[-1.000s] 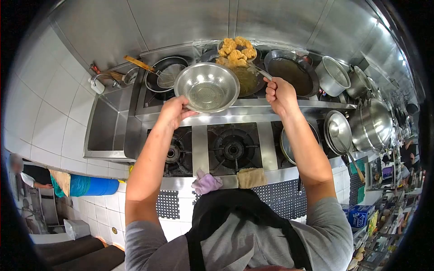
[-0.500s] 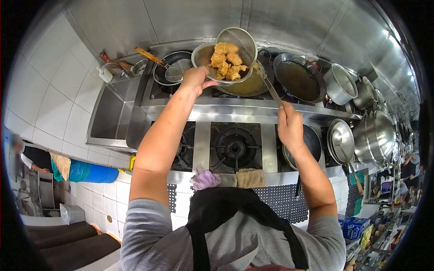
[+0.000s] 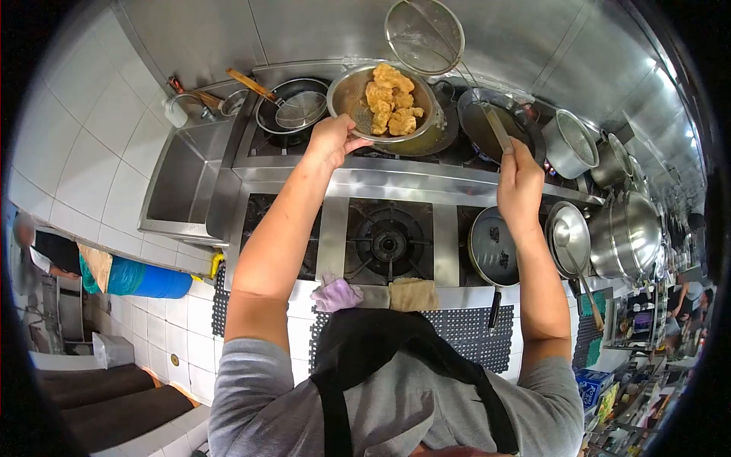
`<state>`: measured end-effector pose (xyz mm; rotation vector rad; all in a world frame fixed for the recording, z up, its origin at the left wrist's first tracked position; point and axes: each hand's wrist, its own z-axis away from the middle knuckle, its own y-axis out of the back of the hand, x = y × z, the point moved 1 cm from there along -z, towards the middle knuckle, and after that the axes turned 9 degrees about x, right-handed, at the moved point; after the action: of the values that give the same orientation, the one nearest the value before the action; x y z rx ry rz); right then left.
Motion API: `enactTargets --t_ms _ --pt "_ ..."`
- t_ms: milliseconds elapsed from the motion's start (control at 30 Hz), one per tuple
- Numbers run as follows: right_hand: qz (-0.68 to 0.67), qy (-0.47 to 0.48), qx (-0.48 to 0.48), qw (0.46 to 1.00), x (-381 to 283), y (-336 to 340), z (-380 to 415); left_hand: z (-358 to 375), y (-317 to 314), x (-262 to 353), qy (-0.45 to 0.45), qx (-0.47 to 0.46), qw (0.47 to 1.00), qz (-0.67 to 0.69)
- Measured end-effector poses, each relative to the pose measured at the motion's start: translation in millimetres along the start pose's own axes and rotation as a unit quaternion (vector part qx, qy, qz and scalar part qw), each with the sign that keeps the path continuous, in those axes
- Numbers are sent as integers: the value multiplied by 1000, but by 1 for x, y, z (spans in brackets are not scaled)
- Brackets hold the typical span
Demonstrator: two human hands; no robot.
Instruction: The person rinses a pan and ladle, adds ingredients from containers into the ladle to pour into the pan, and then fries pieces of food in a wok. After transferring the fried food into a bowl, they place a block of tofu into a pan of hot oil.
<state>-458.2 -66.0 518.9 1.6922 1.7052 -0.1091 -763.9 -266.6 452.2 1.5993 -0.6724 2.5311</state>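
My left hand [image 3: 333, 141] grips the near left rim of a metal bowl [image 3: 346, 95], held tilted above a wok of oil [image 3: 438, 141]. Several golden fried pieces [image 3: 392, 99] lie inside the bowl. In my right hand [image 3: 521, 175] is the flat handle of a wire strainer [image 3: 425, 36]. Its round mesh is raised beyond the bowl, near the steel back wall, and holds no pieces. The handle passes over a second dark wok [image 3: 491, 126].
A pan with a small strainer [image 3: 301, 110] stands left of the bowl, beside a sink [image 3: 186, 179]. Pots [image 3: 571, 145] line the right. Nearer are a burner [image 3: 389, 242], a frying pan [image 3: 493, 247], cloths [image 3: 413, 294] and stacked metal bowls [image 3: 628, 232]. Another person [image 3: 57, 259] is far left.
The strainer has lifted off the bowl, up and to the right, with my right hand moving right. The fried pieces now rest in the bowl, which has shifted slightly right.
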Motion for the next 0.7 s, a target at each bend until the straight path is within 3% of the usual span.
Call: enactTargets --t_ms 67,133,267,333,367,400,433,500,600,700 --pt "-18 -50 -5 999 7 -2 -7 -1 1 -1 -3 -4 1000 1" --pt "-189 -223 -17 956 22 -9 -14 -1 -2 -2 -16 5 1000 22" --pt "-221 -257 -4 941 70 -38 -20 6 5 -2 -37 9 999 26" --pt "-159 -229 -14 960 103 -61 -22 23 14 7 -71 41 996 26" --pt "-39 -102 12 994 110 -71 -24 24 23 9 -53 38 998 9" --pt "83 29 38 995 118 -78 -26 25 30 10 -52 35 998 6" --pt "84 26 40 995 123 -82 -29 35 35 14 -53 44 998 7" --pt "162 -31 -76 983 129 -93 -34 50 52 16 -56 54 997 8" --pt "217 -39 -120 968 140 -107 -32 67 83 17 -86 88 992 6" --pt "185 -46 -115 975 152 -121 -28 89 112 15 -95 135 986 24"
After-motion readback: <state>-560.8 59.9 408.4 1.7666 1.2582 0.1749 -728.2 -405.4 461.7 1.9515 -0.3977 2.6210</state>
